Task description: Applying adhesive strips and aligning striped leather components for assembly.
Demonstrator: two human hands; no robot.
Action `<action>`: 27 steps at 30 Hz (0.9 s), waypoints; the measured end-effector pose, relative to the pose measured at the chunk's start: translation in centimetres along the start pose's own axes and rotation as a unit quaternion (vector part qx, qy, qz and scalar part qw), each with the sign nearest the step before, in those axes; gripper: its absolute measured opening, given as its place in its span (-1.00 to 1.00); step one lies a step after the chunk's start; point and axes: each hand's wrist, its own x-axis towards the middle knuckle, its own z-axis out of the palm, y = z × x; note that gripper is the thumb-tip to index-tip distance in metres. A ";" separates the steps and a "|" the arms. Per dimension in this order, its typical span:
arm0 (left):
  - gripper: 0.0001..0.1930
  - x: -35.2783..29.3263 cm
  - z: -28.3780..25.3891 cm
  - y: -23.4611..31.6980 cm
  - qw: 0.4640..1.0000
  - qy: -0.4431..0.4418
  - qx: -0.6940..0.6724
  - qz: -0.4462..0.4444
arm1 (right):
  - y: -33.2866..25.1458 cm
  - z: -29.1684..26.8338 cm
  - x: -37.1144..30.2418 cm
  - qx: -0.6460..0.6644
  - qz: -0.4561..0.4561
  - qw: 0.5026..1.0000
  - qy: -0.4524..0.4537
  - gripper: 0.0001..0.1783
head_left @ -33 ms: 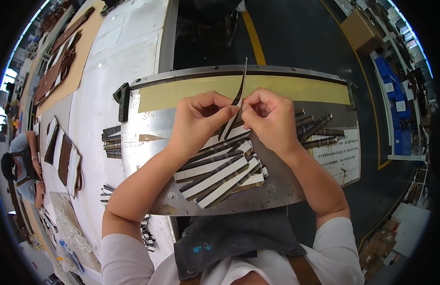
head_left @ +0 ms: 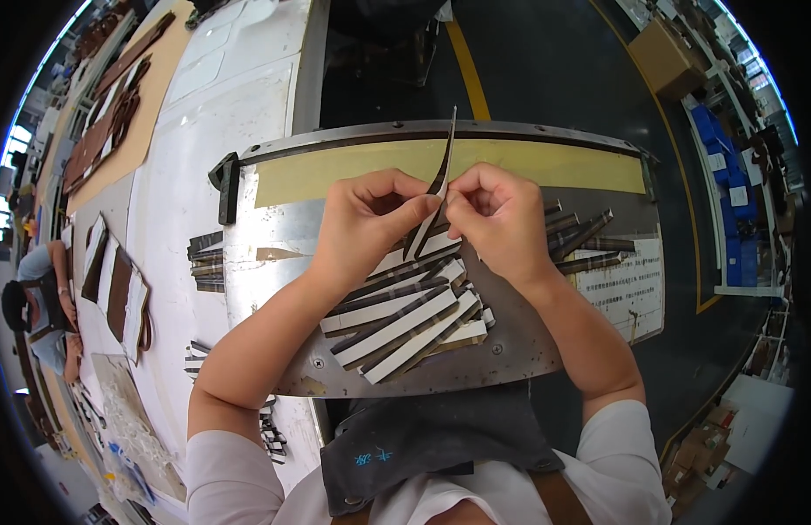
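Note:
A thin strip (head_left: 446, 162), dark on one face and pale on the other, stands upright between my hands. Its lower end spreads into a dark layer and a pale one. My left hand (head_left: 361, 223) pinches it near the middle with thumb and forefinger. Right beside that, the fingertips of my right hand (head_left: 502, 219) close on the strip's pale side. Below my hands, a loose pile of dark-and-white strips (head_left: 396, 337) lies on a metal plate (head_left: 528, 350). More dark strips (head_left: 589, 234) rest to the right of my right wrist.
A yellow band (head_left: 563, 164) runs along the plate's far side, with a black block (head_left: 228, 188) at its left corner. Bundled strips (head_left: 207, 262) sit on the white table (head_left: 182, 192). A printed sheet (head_left: 633, 293) lies at right. Another person (head_left: 46, 302) works at far left.

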 end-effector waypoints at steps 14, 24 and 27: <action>-0.94 0.1 -0.2 -0.2 1.000 0.003 -0.014 -0.007 | -0.3 -0.1 0.2 0.127 0.052 0.990 -0.028 -0.92; -0.93 0.2 -0.1 -0.2 1.000 0.005 -0.021 -0.011 | 0.2 -0.6 0.5 0.098 0.061 0.993 -0.039 -0.90; -0.93 0.2 -0.1 -0.1 0.999 0.018 -0.042 -0.026 | 0.4 -0.8 0.8 0.095 0.083 0.992 -0.003 -0.91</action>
